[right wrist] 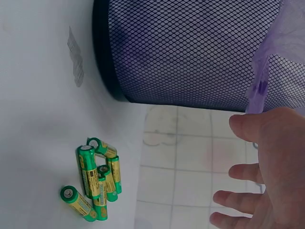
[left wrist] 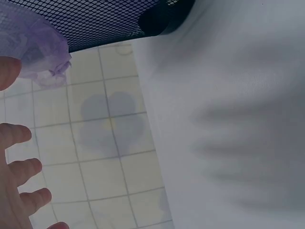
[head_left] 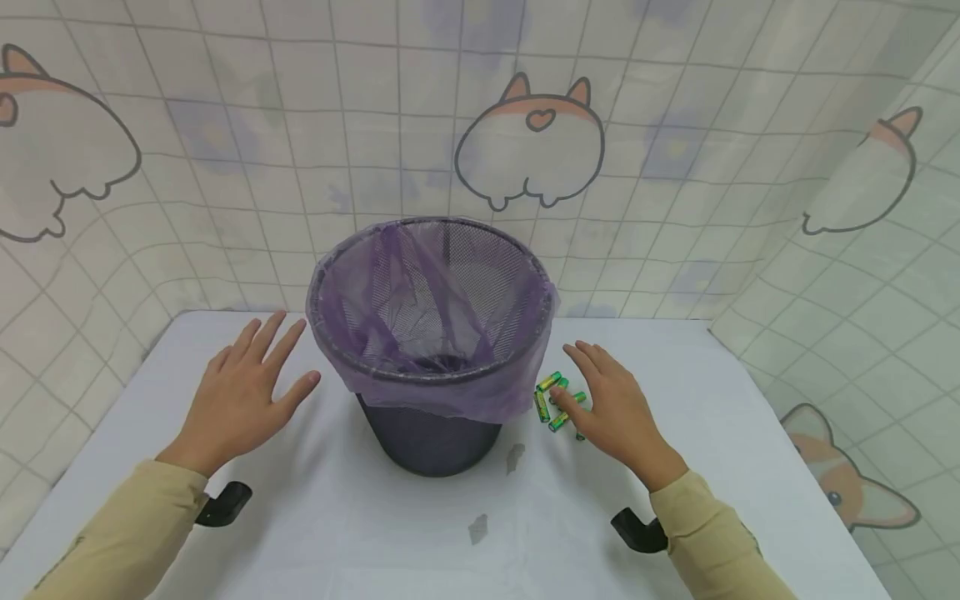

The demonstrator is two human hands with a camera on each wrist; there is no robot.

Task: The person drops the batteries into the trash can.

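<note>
A black mesh wastebasket [head_left: 431, 442] stands upright near the middle of the table, lined with a purple plastic bag [head_left: 480, 400] folded over its rim. To its left my left hand [head_left: 243, 396] hovers with fingers spread, holding nothing. On the other side my right hand [head_left: 618, 408] is raised with its fingers extended, also holding nothing. Several green and yellow batteries [right wrist: 88, 174] lie in a loose cluster on the table to the right of the basket. From the head camera, my right hand partly covers them. Neither hand appears to touch the basket or the bag.
The white tabletop [head_left: 360, 533] has two small grey patches [head_left: 478, 528] in front of the basket. A tiled-pattern curtain [head_left: 375, 150] with cartoon corgis hangs behind and along both sides. Black wrist mounts [head_left: 225, 504] sit below the sleeves.
</note>
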